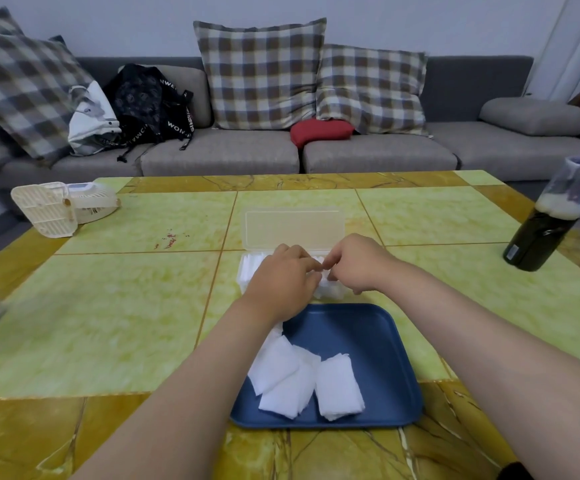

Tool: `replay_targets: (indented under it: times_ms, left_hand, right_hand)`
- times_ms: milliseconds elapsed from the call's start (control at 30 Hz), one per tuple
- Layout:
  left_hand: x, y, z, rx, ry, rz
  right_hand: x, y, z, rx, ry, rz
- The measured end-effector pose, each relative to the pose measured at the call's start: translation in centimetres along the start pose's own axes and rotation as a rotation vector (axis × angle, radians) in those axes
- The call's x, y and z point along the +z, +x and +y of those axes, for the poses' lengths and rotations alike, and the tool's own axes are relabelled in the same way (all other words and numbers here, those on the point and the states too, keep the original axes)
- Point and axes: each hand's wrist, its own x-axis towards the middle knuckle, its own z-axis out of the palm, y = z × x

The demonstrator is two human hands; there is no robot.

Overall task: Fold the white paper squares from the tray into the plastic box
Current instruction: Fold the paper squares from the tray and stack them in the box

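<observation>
Both hands meeting over clear rectangular plastic box (293, 227), lid open: left hand (283, 276) and right hand (358, 268) pinching one white paper square (324, 269) just above it; remaining paper squares (288, 375) in blue plastic tray (371, 341), nearer the body, below both wrists.

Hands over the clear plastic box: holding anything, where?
Left hand and right hand pinch a white paper square near its top edge, over the clear plastic box.

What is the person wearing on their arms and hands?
Nothing shows on them. The left hand and right hand are ungloved, with no ring, watch or bracelet visible. The left forearm and right forearm are uncovered to the frame's edge, no sleeves in view. A small dark patch sits at the bottom edge beside the right forearm; whether it is clothing cannot be told.
</observation>
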Motion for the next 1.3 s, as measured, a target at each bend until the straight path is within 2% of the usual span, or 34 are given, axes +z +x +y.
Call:
replay_targets:
  times_ms: [133, 200, 300, 400, 467, 533, 700, 800, 1000, 1067, 1200, 1300]
  left_hand:
    - [-1.3, -1.2, 0.1, -0.005, -0.012, 0.048]
    - [-2.0, -2.3, 0.5, -0.014, -0.038, 0.032]
    - [-3.0, -4.0, 1.1, -0.078, -0.149, -0.087]
    - [-3.6, -5.5, 1.8, -0.096, -0.228, -0.323]
    - [-3.7, -6.4, 1.9, -0.098, -0.251, -0.444]
    - [-3.6, -7.1, 1.9, -0.077, -0.222, -0.495]
    - [-3.5, -7.8, 1.9, -0.009, -0.09, -0.513]
    - [-3.4, -7.5, 2.1, -0.028, -0.113, -0.526]
    - [-3.4, -6.7, 2.6, -0.168, -0.495, -0.505]
    - [-3.1, -6.4, 2.8, -0.203, -0.665, -0.437]
    - [-2.5, -5.6, 2.7, -0.37, -0.952, -0.276]
    - [-2.8, -5.1, 2.8, -0.458, -1.116, -0.238]
  right_hand:
    - [-0.9, -1.6, 0.3, -0.152, 0.072, 0.143]
    - [-1.4, -3.1, -0.1, -0.246, 0.043, 0.105]
    - [-1.0, -5.4, -0.7, -0.277, -0.065, -0.137]
    - [-0.1, -7.3, -0.7, -0.231, -0.158, -0.429]
    - [0.4, -8.1, -0.4, -0.229, -0.219, -0.524]
    - [0.7, -8.7, -0.2, -0.239, -0.256, -0.557]
    - [1.3, -9.6, -0.3, -0.237, -0.359, -0.544]
    - [0.9, -9.1, 0.0, -0.228, -0.27, -0.513]
    - [-1.0, -7.8, 1.6, -0.141, 0.037, -0.309]
    - [-1.5, -7.8, 1.9, -0.139, 0.177, -0.297]
    - [-1.5, -7.3, 2.1, -0.162, 0.307, -0.229]
    - [-1.2, -6.6, 2.3, -0.111, 0.567, -0.173]
